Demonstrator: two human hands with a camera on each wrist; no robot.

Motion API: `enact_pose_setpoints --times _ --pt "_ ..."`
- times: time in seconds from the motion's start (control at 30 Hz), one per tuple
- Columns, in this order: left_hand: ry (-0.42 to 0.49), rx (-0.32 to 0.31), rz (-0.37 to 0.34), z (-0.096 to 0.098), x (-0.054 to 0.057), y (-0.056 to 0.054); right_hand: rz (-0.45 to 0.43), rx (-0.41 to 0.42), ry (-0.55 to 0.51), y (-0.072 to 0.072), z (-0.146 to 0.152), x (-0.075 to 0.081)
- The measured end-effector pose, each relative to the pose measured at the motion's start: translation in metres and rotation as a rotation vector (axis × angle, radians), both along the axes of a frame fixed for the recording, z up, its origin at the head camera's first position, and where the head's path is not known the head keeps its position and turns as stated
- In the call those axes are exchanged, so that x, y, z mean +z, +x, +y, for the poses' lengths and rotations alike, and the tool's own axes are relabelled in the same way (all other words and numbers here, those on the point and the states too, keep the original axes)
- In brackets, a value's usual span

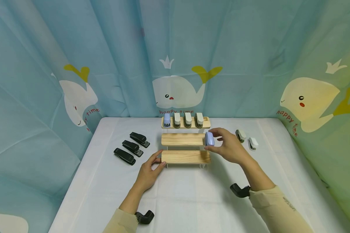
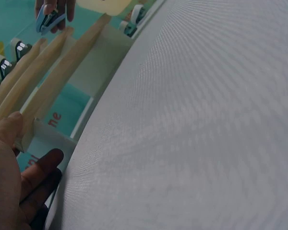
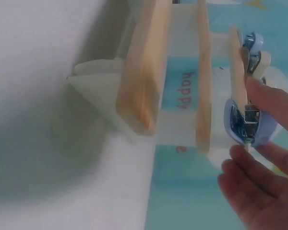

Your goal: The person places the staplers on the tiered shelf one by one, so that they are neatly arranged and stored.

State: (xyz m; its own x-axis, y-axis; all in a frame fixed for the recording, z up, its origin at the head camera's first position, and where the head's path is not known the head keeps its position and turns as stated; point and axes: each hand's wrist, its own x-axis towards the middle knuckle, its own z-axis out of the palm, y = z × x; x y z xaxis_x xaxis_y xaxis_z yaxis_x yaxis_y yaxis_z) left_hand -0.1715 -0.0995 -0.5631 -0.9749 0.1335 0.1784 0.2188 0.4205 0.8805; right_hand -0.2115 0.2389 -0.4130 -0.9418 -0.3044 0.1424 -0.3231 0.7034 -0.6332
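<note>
In the head view my right hand (image 1: 229,147) pinches a small lavender-blue stapler (image 1: 209,139) between thumb and fingers, at the right end of the middle wooden tier of a three-tier display stand (image 1: 183,139). The right wrist view shows this stapler (image 3: 249,122) with its metal parts towards the camera. My left hand (image 1: 148,173) grips the left end of the lowest tier (image 1: 186,157), thumb at its front edge and a finger at its back. On the top tier stand another blue stapler (image 1: 167,120) and three white staplers (image 1: 188,119) in a row.
Three black staplers (image 1: 128,152) lie on the white-covered table (image 1: 180,200) left of the stand. Two small white staplers (image 1: 252,143) lie to the right, beyond my right hand. A blue whale-print curtain (image 1: 128,58) hangs behind and at both sides.
</note>
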Motion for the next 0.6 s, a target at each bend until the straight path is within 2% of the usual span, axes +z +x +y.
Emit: enact_pose_setpoints --times 0.6 --pt "-0.018 0.007 0.024 0.0 0.002 0.001 0.016 0.029 -0.042 -0.001 -0.018 0.004"
